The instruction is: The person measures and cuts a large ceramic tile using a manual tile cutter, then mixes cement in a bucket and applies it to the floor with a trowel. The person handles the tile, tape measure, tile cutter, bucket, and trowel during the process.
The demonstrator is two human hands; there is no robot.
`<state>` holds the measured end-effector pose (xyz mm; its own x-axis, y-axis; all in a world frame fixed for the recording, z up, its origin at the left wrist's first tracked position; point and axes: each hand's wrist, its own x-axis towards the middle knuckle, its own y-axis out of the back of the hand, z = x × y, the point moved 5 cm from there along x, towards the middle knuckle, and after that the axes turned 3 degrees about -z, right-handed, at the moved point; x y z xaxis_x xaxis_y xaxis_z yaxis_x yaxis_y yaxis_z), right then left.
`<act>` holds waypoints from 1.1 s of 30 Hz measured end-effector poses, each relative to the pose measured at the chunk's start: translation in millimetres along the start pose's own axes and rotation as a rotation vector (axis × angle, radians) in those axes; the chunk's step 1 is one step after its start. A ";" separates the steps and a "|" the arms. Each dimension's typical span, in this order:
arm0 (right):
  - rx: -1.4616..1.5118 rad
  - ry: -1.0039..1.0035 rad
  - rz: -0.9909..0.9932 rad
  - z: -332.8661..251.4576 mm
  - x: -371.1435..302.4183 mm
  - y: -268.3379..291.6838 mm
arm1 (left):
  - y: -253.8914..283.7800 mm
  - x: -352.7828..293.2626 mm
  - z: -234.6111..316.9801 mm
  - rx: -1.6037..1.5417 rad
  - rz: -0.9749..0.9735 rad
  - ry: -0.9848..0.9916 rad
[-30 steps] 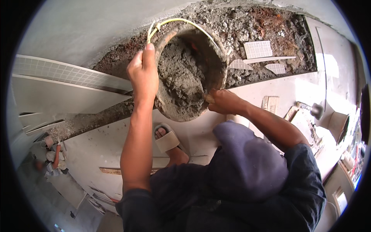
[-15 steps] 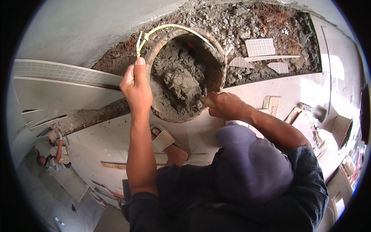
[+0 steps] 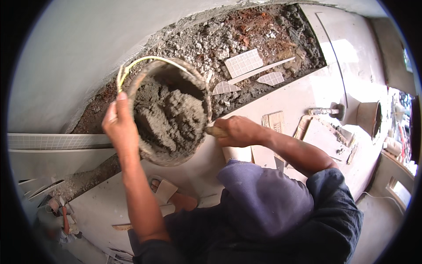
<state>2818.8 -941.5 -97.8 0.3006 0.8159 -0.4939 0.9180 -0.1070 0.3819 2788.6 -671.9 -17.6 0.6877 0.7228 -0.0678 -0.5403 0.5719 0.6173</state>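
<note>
A round bucket [image 3: 170,163] with a mortar-crusted rim stands at the edge of the rubble bed. Wet grey mortar [image 3: 180,110] is heaped inside it. My left hand [image 3: 118,125] is closed on the yellow-green bucket handle [image 3: 154,57] at its left end, beside the rim. At the opposite side of the rim, my right hand [image 3: 237,131] grips the wooden handle of a tool [image 3: 215,131]. The working end of that tool is hidden, so I cannot tell its exact kind.
Cut tile pieces [image 3: 244,64] lie on the rough rubble bed [image 3: 215,33] beyond the bucket. Long tile strips [image 3: 57,141] rest at left. A mallet [image 3: 327,111] and an open container [image 3: 368,118] are at right. Another person [image 3: 66,222] works at the far lower left.
The view has shifted, so the bucket and both hands appear farther left and lower. The mortar inside has been moved into a larger heap. Both hands keep their grips.
</note>
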 end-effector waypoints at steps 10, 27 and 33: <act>-0.624 -0.209 0.666 64.1 -78.0 77.7 | 35.6 36.6 -36.5 -0.003 0.064 0.144; -0.726 -0.341 0.240 139.7 -9.5 11.0 | 25.5 38.4 -30.5 -0.074 0.009 0.172; -0.494 -0.673 0.264 98.6 -66.7 100.3 | 24.3 47.2 -23.4 0.062 -0.026 0.074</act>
<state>2916.3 -1062.7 -103.5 0.7194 0.2739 -0.6383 0.6265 0.1409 0.7666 2796.6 -614.8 -24.1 0.6620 0.7362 -0.1403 -0.4902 0.5670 0.6620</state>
